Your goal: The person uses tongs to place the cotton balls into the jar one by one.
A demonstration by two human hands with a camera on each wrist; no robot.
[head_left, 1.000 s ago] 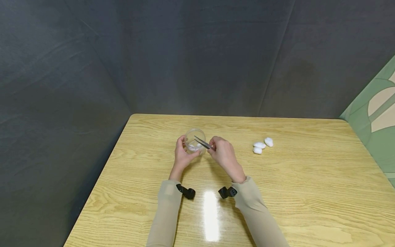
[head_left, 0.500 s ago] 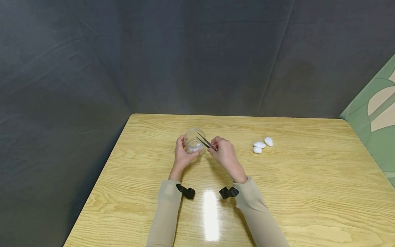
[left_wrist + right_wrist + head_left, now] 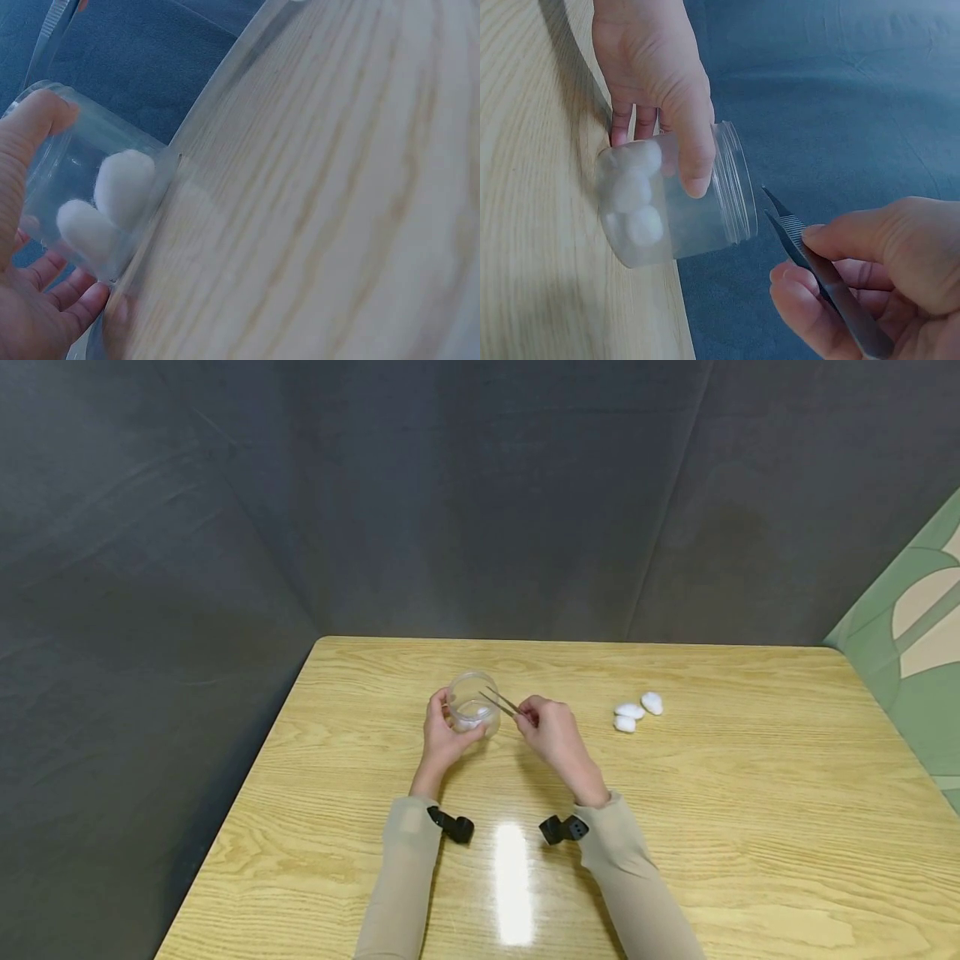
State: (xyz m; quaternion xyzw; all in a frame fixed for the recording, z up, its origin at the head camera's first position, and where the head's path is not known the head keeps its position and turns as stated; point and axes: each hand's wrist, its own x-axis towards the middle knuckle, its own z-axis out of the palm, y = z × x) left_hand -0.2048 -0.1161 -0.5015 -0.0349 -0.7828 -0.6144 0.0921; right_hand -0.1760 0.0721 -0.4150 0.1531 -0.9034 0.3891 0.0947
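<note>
My left hand holds a clear plastic jar upright on the table, thumb on one side and fingers on the other. White cotton balls lie at the bottom of the jar; the left wrist view shows two cotton balls through the wall. My right hand pinches metal tweezers between thumb and fingers. The tweezers' tips stand apart with nothing between them, just outside the jar's mouth in the right wrist view. Three loose cotton balls lie on the table to the right of my right hand.
The wooden table stretches out around both hands. Behind it and to the left hangs a dark cloth. A green patterned panel stands at the far right.
My right hand has drawn the tweezers a little to the right, and their tips have moved away from over the jar's middle. The left hand and jar have stayed in place.
</note>
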